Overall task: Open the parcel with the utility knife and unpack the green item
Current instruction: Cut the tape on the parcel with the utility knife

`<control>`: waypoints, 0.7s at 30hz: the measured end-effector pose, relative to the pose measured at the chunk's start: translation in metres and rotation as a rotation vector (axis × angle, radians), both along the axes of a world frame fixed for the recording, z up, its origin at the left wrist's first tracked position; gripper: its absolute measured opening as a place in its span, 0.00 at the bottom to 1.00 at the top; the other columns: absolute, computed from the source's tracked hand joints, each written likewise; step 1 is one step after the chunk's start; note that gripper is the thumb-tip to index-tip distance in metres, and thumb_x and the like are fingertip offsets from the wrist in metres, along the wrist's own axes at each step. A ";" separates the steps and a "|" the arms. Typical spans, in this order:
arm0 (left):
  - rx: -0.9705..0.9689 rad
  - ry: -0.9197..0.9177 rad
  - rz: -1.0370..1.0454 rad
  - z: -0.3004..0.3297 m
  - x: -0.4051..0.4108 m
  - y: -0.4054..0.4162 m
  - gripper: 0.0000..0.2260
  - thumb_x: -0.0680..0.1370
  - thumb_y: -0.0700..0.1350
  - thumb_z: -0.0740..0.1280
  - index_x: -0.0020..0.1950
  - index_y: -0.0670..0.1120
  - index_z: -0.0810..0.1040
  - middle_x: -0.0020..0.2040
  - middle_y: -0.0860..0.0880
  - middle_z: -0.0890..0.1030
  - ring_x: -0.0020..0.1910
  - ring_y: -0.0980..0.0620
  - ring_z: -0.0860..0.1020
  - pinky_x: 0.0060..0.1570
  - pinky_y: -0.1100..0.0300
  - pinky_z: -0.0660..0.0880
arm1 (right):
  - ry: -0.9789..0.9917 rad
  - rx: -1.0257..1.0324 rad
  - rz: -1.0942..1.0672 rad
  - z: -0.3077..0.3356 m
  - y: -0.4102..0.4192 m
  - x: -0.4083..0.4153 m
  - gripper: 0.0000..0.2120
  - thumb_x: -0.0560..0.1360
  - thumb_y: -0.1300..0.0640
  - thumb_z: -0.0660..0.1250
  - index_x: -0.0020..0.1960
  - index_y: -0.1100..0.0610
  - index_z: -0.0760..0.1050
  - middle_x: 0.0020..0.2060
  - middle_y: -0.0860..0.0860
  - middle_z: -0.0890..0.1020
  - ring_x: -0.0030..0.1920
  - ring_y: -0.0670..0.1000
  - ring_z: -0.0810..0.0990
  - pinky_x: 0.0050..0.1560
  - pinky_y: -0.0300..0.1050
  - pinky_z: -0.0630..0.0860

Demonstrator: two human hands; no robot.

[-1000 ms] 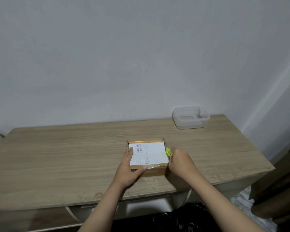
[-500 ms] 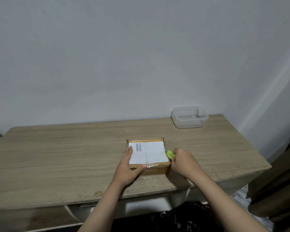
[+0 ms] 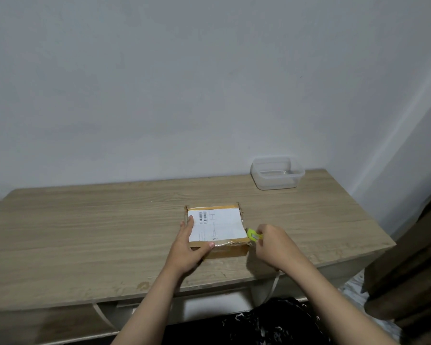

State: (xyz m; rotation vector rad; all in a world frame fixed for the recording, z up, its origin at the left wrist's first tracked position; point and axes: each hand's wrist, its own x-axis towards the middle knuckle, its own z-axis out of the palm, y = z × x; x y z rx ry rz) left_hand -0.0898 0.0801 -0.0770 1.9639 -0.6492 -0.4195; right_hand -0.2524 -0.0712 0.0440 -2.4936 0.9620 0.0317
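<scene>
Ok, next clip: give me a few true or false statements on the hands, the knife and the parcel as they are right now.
1. The left hand rests on the parcel. True.
2. The right hand holds a red knife. False: the utility knife is yellow-green.
3. The knife is at the parcel's right side. True.
4. The clear container sits on the parcel. False: it stands apart, at the table's far right.
5. The green item is out. False: the parcel is still closed.

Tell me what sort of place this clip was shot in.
Most likely a room in a home, not a workshop: a plain wooden desk against a bare painted wall, a clear plastic food container on it, and a labelled parcel being opened by hand.
</scene>
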 end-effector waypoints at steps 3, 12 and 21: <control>0.006 -0.004 -0.002 0.001 0.000 0.001 0.44 0.67 0.55 0.75 0.76 0.50 0.56 0.77 0.51 0.55 0.76 0.55 0.50 0.74 0.56 0.52 | -0.005 0.039 -0.014 0.010 -0.006 -0.005 0.10 0.71 0.63 0.59 0.49 0.60 0.77 0.39 0.57 0.81 0.35 0.56 0.79 0.32 0.45 0.77; 0.173 -0.003 0.064 0.016 0.003 0.001 0.40 0.64 0.63 0.73 0.71 0.48 0.66 0.69 0.44 0.66 0.71 0.48 0.63 0.71 0.54 0.61 | -0.342 0.182 -0.106 0.002 -0.023 -0.024 0.13 0.74 0.59 0.63 0.55 0.48 0.77 0.30 0.47 0.77 0.21 0.44 0.73 0.23 0.38 0.72; 0.064 0.197 -0.156 0.034 0.048 0.009 0.21 0.65 0.37 0.66 0.51 0.58 0.78 0.70 0.43 0.64 0.71 0.45 0.65 0.64 0.60 0.65 | -0.502 0.449 -0.226 -0.020 -0.020 -0.031 0.12 0.74 0.61 0.65 0.53 0.48 0.78 0.31 0.53 0.85 0.22 0.41 0.74 0.23 0.36 0.70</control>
